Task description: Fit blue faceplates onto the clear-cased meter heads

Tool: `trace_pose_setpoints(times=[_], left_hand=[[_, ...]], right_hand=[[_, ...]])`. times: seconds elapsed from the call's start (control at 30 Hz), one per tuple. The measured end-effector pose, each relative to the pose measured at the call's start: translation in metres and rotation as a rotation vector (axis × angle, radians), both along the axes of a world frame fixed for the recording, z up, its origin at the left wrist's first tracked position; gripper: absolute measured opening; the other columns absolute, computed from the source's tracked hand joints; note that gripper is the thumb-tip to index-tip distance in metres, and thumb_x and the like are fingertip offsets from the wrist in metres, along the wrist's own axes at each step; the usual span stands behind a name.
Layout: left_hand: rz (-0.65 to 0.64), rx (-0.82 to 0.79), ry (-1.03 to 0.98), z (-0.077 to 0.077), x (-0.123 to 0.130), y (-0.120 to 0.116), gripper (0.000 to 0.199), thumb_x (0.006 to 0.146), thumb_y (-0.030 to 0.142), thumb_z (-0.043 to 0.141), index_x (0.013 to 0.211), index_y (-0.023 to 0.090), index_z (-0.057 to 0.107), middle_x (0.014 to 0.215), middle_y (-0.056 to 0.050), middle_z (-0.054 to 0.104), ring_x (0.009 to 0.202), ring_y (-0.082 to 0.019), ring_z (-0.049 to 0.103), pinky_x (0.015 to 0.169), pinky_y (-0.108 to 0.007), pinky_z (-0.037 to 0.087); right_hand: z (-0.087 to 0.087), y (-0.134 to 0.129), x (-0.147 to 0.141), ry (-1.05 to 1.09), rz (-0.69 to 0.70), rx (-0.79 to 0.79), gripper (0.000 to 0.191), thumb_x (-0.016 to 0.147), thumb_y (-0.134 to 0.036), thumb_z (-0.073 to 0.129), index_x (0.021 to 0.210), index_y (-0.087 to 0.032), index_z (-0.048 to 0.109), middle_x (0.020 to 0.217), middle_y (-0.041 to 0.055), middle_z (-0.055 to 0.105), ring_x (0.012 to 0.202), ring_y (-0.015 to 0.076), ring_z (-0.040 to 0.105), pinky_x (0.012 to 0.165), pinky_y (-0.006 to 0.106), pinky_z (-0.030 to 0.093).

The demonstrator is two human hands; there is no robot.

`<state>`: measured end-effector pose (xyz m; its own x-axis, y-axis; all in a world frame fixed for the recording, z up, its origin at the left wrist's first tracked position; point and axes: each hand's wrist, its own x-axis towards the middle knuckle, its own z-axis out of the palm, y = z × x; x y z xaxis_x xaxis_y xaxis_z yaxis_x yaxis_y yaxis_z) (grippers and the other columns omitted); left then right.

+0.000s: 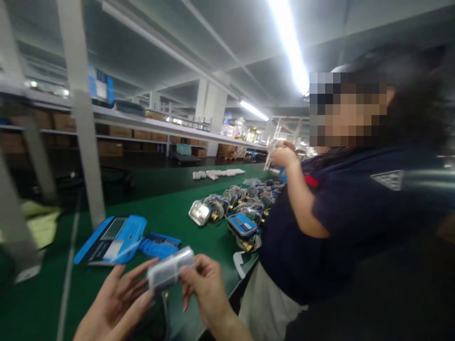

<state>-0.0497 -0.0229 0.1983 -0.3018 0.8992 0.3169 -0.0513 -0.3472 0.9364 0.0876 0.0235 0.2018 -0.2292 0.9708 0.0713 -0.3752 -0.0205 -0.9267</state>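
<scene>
My right hand (208,286) pinches the right end of a whitish-grey, cylinder-like packet in clear plastic wrap (170,270), its thumb lying along the near side. Around the packet's left end, my left hand (122,296) is held with its fingers stretched apart. The left thumb tip lies close to the packet's lower corner; whether it touches I cannot tell. Just beyond the hands, a larger blue device with a grey screen (115,229) rests on the green bench. Next to it lies a smaller blue device (159,245), partly hidden behind the packet.
Several metering units with brass fittings and coiled cables (245,201) crowd the green bench (159,208). Behind them lie small white packets (216,174). A co-worker in a dark shirt (320,227) stands close on the right, hands raised. A metal post (81,118) rises at the left.
</scene>
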Motion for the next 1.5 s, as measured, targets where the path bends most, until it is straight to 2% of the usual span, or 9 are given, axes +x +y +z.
trace_pose_setpoints(times=[0.1, 0.27, 0.43, 0.57, 0.67, 0.77, 0.93, 1.37, 1.5], left_hand=[[0.031, -0.055, 0.044, -0.001, -0.005, -0.019, 0.075, 0.075, 0.043, 0.076, 0.138, 0.029, 0.038, 0.141, -0.011, 0.053, 0.123, -0.032, 0.056, 0.095, -0.043, 0.055], [0.057, -0.024, 0.034, 0.005, -0.006, -0.021, 0.067, 0.075, 0.030, 0.075, 0.133, 0.027, 0.042, 0.140, -0.010, 0.054, 0.122, -0.026, 0.057, 0.094, -0.037, 0.055], [0.052, -0.153, -0.141, 0.011, -0.006, -0.024, 0.081, 0.064, 0.033, 0.081, 0.134, 0.020, 0.042, 0.112, -0.009, 0.068, 0.097, -0.025, 0.068, 0.081, -0.036, 0.058], [0.081, -0.169, -0.244, 0.009, -0.008, -0.023, 0.086, 0.059, 0.030, 0.084, 0.134, 0.017, 0.043, 0.104, -0.007, 0.068, 0.095, -0.024, 0.068, 0.077, -0.033, 0.059], [0.094, -0.175, -0.285, 0.006, -0.011, -0.022, 0.092, 0.058, 0.028, 0.085, 0.138, 0.018, 0.040, 0.102, -0.005, 0.068, 0.092, -0.021, 0.068, 0.077, -0.030, 0.059], [0.093, -0.188, -0.288, 0.006, -0.013, -0.023, 0.095, 0.060, 0.027, 0.085, 0.142, 0.019, 0.037, 0.100, -0.004, 0.068, 0.088, -0.018, 0.068, 0.076, -0.028, 0.058], [0.087, -0.202, -0.293, 0.004, -0.013, -0.024, 0.098, 0.059, 0.027, 0.085, 0.143, 0.019, 0.036, 0.099, -0.003, 0.069, 0.087, -0.019, 0.069, 0.075, -0.029, 0.058], [0.071, -0.211, -0.238, 0.006, -0.011, -0.025, 0.094, 0.059, 0.028, 0.083, 0.140, 0.015, 0.037, 0.101, -0.006, 0.070, 0.091, -0.021, 0.068, 0.079, -0.031, 0.057], [0.086, -0.211, -0.240, 0.005, -0.009, -0.024, 0.093, 0.059, 0.030, 0.083, 0.139, 0.018, 0.038, 0.099, -0.005, 0.069, 0.090, -0.022, 0.069, 0.079, -0.033, 0.057]], right_hand=[[0.007, -0.012, 0.002, -0.036, -0.046, -0.015, 0.048, 0.066, -0.054, 0.081, 0.063, -0.019, 0.049, 0.043, -0.0063, 0.052, 0.033, 0.0059, 0.039, 0.033, 0.017, 0.034], [0.004, -0.020, -0.003, -0.106, 0.029, 0.048, 0.044, 0.072, -0.051, 0.078, 0.061, -0.018, 0.052, 0.043, -0.0069, 0.049, 0.037, 0.0049, 0.037, 0.039, 0.018, 0.030], [0.001, -0.024, -0.002, -0.177, 0.083, 0.074, 0.042, 0.076, -0.054, 0.074, 0.065, -0.017, 0.055, 0.044, -0.0071, 0.049, 0.038, 0.0055, 0.036, 0.042, 0.020, 0.029], [-0.002, -0.024, 0.000, -0.249, 0.087, 0.129, 0.035, 0.079, -0.049, 0.072, 0.074, -0.018, 0.058, 0.051, -0.0067, 0.051, 0.041, 0.0064, 0.039, 0.044, 0.020, 0.033], [-0.006, -0.024, 0.003, -0.313, -0.028, 0.242, 0.027, 0.079, -0.038, 0.074, 0.094, -0.020, 0.062, 0.075, -0.0017, 0.060, 0.054, 0.0090, 0.051, 0.048, 0.021, 0.042], [-0.005, -0.023, 0.006, -0.399, -0.151, 0.454, 0.037, 0.080, -0.028, 0.073, 0.115, -0.024, 0.061, 0.102, 0.0042, 0.060, 0.078, 0.0145, 0.062, 0.062, 0.024, 0.053], [0.003, -0.021, 0.008, -0.485, -0.146, 0.668, 0.025, 0.086, -0.023, 0.068, 0.110, -0.025, 0.066, 0.106, 0.0061, 0.060, 0.091, 0.0182, 0.063, 0.073, 0.029, 0.057], [0.003, -0.017, 0.002, -0.382, -0.073, 0.400, 0.012, 0.077, -0.023, 0.072, 0.085, -0.021, 0.064, 0.082, -0.0002, 0.062, 0.073, 0.0143, 0.059, 0.068, 0.026, 0.050], [0.008, -0.016, 0.001, -0.388, -0.091, 0.386, 0.012, 0.075, -0.024, 0.073, 0.080, -0.020, 0.062, 0.077, -0.0018, 0.059, 0.066, 0.0125, 0.055, 0.063, 0.024, 0.047]])
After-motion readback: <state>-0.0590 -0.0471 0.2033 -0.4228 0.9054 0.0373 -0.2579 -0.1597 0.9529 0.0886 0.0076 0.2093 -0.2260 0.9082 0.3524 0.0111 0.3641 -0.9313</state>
